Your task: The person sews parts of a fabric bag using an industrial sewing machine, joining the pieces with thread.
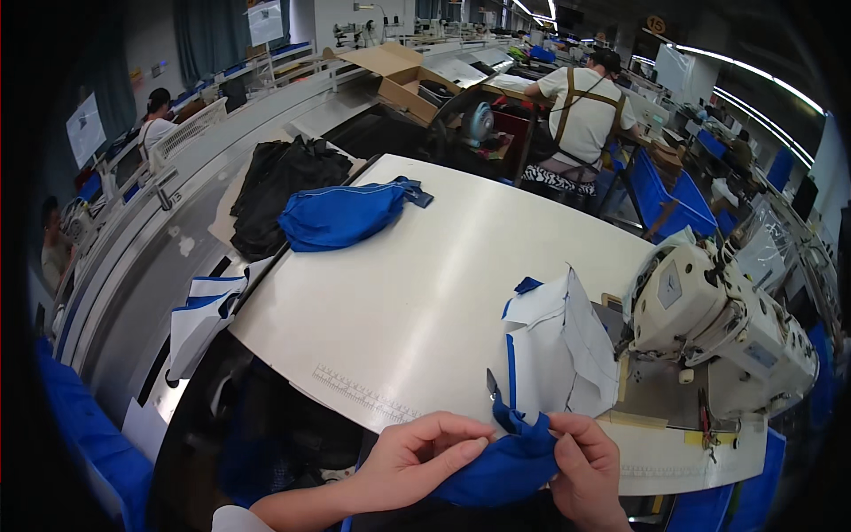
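Note:
At the table's near edge, my left hand (425, 454) and my right hand (587, 465) pinch the upper edge of a blue fabric piece (492, 472) from either side. Its lower part hangs in front of me, partly behind my hands. A small dark, pointed, shiny piece (493, 387) sticks up just beyond the fabric; its kind is unclear. Past it, a white fabric panel with blue edging (551, 348) lies on the pale table (417, 293), folded and close to the sewing machine (700, 319) on the right.
A blue fabric bundle (346, 215) lies at the table's far left, against a heap of black fabric (282, 191). White pieces with blue trim (206, 321) hang by the left edge. Red-handled snips (706, 420) lie beside the machine. A person (581, 111) sits ahead.

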The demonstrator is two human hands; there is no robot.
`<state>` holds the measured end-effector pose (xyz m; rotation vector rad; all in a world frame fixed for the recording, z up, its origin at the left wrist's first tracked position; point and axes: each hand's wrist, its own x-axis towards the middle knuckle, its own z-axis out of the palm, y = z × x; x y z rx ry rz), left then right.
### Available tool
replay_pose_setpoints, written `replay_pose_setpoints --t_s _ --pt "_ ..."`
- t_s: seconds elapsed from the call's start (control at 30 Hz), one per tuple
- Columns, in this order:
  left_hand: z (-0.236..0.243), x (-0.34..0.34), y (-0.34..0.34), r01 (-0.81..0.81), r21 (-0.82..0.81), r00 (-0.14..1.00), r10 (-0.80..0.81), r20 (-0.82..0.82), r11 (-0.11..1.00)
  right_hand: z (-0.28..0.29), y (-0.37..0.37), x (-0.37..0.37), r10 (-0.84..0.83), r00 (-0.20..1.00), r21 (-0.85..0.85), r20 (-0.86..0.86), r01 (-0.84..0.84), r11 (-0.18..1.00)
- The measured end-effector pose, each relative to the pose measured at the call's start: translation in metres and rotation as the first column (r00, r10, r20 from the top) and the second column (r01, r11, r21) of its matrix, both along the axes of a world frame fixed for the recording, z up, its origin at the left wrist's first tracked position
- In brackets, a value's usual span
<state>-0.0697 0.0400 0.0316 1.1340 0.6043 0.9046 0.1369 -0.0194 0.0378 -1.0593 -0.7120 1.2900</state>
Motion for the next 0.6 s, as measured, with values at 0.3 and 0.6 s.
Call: replay_pose_setpoints --t_s 0.3,0.6 --pt "-0.009 0.007 -0.006 0.329 -0.635 0.941 -0.186 0.283 0.699 -0.023 -0.005 -0.003 -0.014 1.000 0.189 0.002 0.014 0.982" --pt "-0.021 0.034 -0.029 0.200 -0.173 0.978 -0.185 0.099 0.964 -0.027 -0.001 -0.016 -0.297 0.782 0.438 0.549 0.034 0.899"
